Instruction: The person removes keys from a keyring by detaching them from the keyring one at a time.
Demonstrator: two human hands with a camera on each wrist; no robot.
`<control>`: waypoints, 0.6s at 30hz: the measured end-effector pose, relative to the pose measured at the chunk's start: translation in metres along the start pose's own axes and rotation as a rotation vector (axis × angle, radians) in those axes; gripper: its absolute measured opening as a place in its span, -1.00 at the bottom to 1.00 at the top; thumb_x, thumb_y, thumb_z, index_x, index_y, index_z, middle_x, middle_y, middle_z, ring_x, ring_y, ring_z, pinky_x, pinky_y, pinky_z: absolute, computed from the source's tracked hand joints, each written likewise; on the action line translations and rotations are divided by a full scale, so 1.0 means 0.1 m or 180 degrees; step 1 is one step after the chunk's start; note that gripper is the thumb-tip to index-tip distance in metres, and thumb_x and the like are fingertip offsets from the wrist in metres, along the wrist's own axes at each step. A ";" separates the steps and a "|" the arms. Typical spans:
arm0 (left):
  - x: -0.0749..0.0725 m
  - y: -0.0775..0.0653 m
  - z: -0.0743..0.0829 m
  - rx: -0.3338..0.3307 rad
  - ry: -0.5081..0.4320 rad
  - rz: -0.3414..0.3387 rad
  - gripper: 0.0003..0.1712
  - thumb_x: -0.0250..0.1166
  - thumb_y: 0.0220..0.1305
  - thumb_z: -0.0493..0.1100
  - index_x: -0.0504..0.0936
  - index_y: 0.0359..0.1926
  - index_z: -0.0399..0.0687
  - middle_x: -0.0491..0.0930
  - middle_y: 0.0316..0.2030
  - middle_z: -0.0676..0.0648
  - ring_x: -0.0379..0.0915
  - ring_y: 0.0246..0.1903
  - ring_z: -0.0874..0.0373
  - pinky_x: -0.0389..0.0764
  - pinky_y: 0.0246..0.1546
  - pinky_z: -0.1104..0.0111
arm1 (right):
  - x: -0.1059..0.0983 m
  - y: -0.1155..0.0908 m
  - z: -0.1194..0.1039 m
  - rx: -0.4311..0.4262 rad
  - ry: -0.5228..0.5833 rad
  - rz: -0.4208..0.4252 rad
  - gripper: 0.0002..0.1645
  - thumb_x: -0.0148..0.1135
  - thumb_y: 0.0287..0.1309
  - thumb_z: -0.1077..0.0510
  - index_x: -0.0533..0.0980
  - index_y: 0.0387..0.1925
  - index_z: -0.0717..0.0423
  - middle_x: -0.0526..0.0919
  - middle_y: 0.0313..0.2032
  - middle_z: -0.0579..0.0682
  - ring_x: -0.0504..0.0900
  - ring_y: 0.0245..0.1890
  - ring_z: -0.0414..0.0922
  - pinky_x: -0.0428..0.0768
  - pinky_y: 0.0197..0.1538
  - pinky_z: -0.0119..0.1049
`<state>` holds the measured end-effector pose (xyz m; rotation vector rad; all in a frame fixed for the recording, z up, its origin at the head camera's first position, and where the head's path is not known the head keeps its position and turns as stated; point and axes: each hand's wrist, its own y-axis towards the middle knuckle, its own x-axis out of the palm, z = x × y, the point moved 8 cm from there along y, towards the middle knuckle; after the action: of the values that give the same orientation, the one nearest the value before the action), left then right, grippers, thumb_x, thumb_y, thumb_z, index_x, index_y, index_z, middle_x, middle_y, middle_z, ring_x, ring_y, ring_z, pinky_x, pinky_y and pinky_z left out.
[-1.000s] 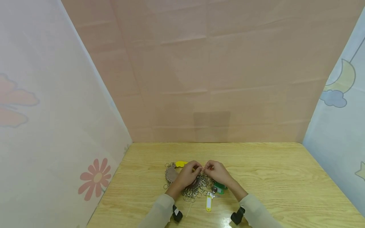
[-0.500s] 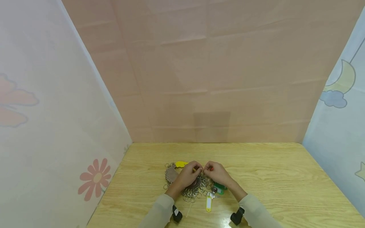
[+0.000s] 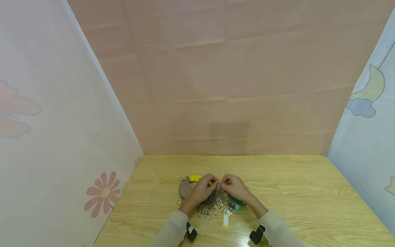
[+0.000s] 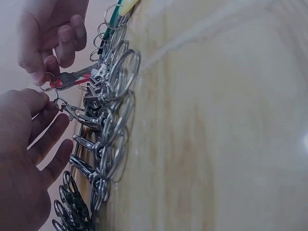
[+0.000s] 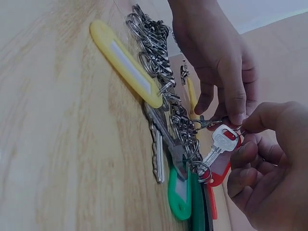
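My left hand (image 3: pixel 202 188) and right hand (image 3: pixel 236 187) meet fingertip to fingertip over a heap of metal clasps. In the left wrist view, the left thumb and forefinger pinch a split ring (image 4: pixel 56 104) joined to a swivel clasp (image 4: pixel 70 110). The right thumb and forefinger pinch a small ring close beside it; a silver key (image 5: pixel 224 139) with a red key tag (image 5: pixel 220 169) hangs there in the right wrist view. Whether the two rings are linked is hidden by the fingertips. A brownish curved piece (image 3: pixel 186 188) lies beneath, lined with several clasps and rings.
A yellow key tag (image 3: pixel 226 221) lies nearest the front, with a green key tag (image 5: pixel 180 195) and keys (image 5: pixel 159 149) beside the clasps. Another yellow piece (image 3: pixel 195 178) sits behind the left hand. A thin pale strip (image 3: pixel 204 227) rests on the wooden table (image 3: pixel 296 192).
Both hands stay in nearly the same place, with only slight shifts at the fingertips. A bit of red shows more plainly by the right fingers than one second ago.
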<state>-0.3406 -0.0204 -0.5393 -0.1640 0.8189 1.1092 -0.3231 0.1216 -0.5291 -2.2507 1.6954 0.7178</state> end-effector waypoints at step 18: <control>0.00 -0.02 0.02 0.0003 -0.0020 -0.0080 -0.88 0.23 0.62 -0.11 0.70 -0.05 0.05 0.66 -0.11 0.05 0.53 -0.17 0.34 0.63 -0.12 0.44 | 0.00 0.01 0.00 0.0030 -0.0176 0.0079 -0.89 0.27 0.45 0.16 0.60 -0.25 0.11 0.65 -0.35 -0.06 0.52 -0.41 -0.22 0.51 -0.35 -0.37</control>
<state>-0.3385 -0.0201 -0.5389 -0.1696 0.8098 1.0851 -0.3238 0.1220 -0.5292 -2.1865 1.7002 0.7687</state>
